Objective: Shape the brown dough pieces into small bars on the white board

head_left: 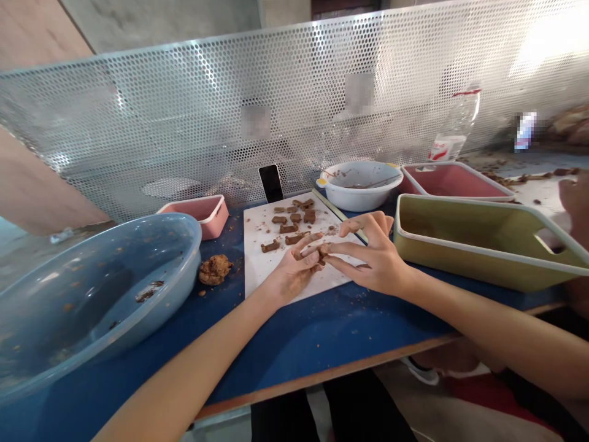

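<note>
Over the near part of a white board (257,273), my left hand (294,270) and my right hand (372,255) meet around a small piece of brown clay (324,249). Both sets of fingertips pinch it, and part of it is hidden by them. Just behind my hands, several shaped clay pieces (289,228) lie on the board, some like small bones or short bars. Left of the board, a rough lump of clay (215,270) rests on the blue table.
A large blue basin (184,294) stands at left, beside a small pink bin (216,218). A phone (271,184) leans on the perforated metal screen (193,123). A white basin (359,196), pink bins (460,181), a green bin (469,258) and a bottle (455,126) stand right. Another person's hand (577,202) shows far right.
</note>
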Demonstrator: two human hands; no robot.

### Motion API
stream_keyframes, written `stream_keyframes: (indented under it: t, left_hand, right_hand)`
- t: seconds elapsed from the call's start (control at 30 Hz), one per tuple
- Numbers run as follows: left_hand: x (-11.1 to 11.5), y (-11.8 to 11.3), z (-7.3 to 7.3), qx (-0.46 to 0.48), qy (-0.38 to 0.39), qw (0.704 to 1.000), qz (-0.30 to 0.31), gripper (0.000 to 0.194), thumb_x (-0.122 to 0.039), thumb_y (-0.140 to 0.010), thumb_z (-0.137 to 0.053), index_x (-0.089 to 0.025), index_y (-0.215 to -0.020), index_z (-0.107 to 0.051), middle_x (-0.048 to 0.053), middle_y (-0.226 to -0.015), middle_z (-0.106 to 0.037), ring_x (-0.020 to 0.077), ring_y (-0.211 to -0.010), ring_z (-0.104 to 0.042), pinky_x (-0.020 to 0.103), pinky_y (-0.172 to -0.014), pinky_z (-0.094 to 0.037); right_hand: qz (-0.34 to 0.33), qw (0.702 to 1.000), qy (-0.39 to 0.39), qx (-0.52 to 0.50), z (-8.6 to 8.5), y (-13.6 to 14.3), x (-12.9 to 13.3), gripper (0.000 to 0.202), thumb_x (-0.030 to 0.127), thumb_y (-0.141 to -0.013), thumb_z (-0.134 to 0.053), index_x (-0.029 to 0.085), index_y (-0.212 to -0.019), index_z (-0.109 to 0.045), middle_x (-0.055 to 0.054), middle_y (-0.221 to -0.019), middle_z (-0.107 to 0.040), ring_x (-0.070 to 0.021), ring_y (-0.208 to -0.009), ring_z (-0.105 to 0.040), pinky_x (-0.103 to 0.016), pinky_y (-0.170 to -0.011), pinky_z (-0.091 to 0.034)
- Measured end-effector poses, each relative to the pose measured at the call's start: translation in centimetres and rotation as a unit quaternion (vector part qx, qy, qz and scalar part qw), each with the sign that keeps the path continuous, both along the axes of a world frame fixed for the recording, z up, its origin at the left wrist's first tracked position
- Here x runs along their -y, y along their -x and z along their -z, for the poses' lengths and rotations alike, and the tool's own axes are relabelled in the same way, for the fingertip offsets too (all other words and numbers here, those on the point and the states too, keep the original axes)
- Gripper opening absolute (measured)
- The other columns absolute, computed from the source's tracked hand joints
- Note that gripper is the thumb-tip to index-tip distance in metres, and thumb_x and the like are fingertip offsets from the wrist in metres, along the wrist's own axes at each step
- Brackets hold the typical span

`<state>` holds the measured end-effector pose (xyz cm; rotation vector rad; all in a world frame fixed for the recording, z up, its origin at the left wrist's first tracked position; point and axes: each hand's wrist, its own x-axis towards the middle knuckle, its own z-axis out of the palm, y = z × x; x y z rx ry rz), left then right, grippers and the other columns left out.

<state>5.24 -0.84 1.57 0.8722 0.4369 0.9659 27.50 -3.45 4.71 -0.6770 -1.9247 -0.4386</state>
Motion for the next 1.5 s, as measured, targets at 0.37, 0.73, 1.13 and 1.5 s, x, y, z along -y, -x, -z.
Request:
stream_keyframes:
  t: [0.37,0.73,1.13,1.5]
  left_hand:
    - [-0.04,-0.08,0.01,0.005,0.000,1.000,-0.003,0.068,-0.031,-0.070,-0.112,-0.021,-0.128,-0.077,0.003,-0.110,-0.080,0.0119,-0.086,-0.072,0.024,-0.081,-0.054]
    - [-0.04,-0.21,-0.06,0.004,-0.005,1.000,-0.001,0.066,-0.032,-0.071,-0.112,-0.021,-0.126,-0.078,0.003,-0.107,-0.079,0.0119,-0.086,-0.071,0.025,-0.081,-0.052]
    - [0.15,0.03,-0.20,0.001,0.003,1.000,-0.002,0.067,-0.029,-0.071,-0.111,-0.022,-0.129,-0.078,0.004,-0.116,-0.080,0.0128,-0.091,-0.072,0.027,-0.086,-0.051]
    - [0.16,-0.01,-0.32,0.008,-0.002,1.000,0.003,0.066,-0.030,-0.072,-0.111,-0.024,-0.130,-0.080,0.004,-0.115,-0.081,0.0130,-0.092,-0.073,0.025,-0.086,-0.055]
  right_hand:
    - [-0.008,1.000,0.007,-0.002,0.15,0.07,-0.08,0.018,0.025,-0.097,-0.088,0.034,-0.112,-0.088,-0.007,-0.113,-0.067,-0.0267,-0.105,-0.062,-0.048,-0.096,-0.050]
    - [-0.005,1.000,0.021,0.006,0.27,0.06,-0.16,0.026,0.026,-0.097,-0.088,0.036,-0.120,-0.088,-0.008,-0.113,-0.067,-0.0274,-0.105,-0.062,-0.049,-0.094,-0.051]
    - [-0.007,1.000,0.015,0.011,0.15,0.10,-0.01,0.027,0.024,-0.096,-0.087,0.036,-0.121,-0.087,-0.008,-0.115,-0.066,-0.0271,-0.107,-0.061,-0.047,-0.096,-0.049]
    - [-0.013,1.000,0.002,0.025,-0.08,-0.12,0.23,0.034,0.022,-0.099,-0.081,0.036,-0.130,-0.083,-0.008,-0.116,-0.066,-0.0274,-0.107,-0.062,-0.047,-0.094,-0.045]
